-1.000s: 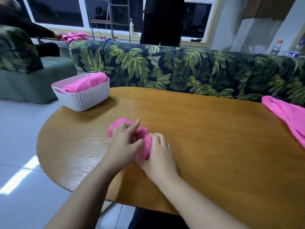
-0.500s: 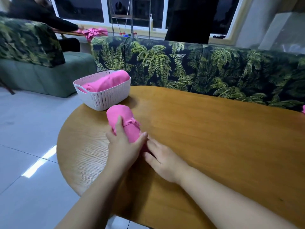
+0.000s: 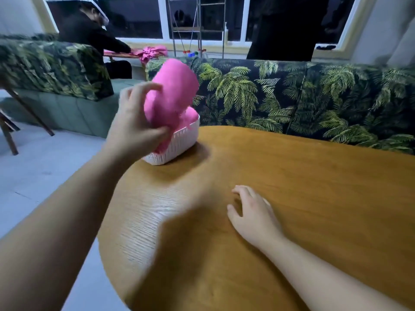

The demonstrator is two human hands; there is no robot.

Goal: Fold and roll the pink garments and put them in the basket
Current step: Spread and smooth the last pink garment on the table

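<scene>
Wide wooden tabletop, rounded at its near left end, with a palm-print sofa running along the far side. At the tabletop's far left edge, a white perforated basket, already holding one pink garment that rose above its rim. Directly over that basket, a second pink roll, tilted, lower end dipping to about rim level, not yet let go.

Judged well along for this piece: folding and rolling evidently done, only the drop into the basket left. Whether more garments waited on this tabletop could not be told; none showed on its visible part. Far behind, near another person at another table, a pink pile, of uncertain relevance.

Left hand wrapped around the roll's lower left side, fingers curled over the top of the fabric and thumb pressed beneath it, grasping firmly; upper end of the roll sticking out well beyond the grip toward the sofa. Right hand resting on bare wood, well apart from basket and roll, fingers loosely bent, released, holding nothing.
</scene>
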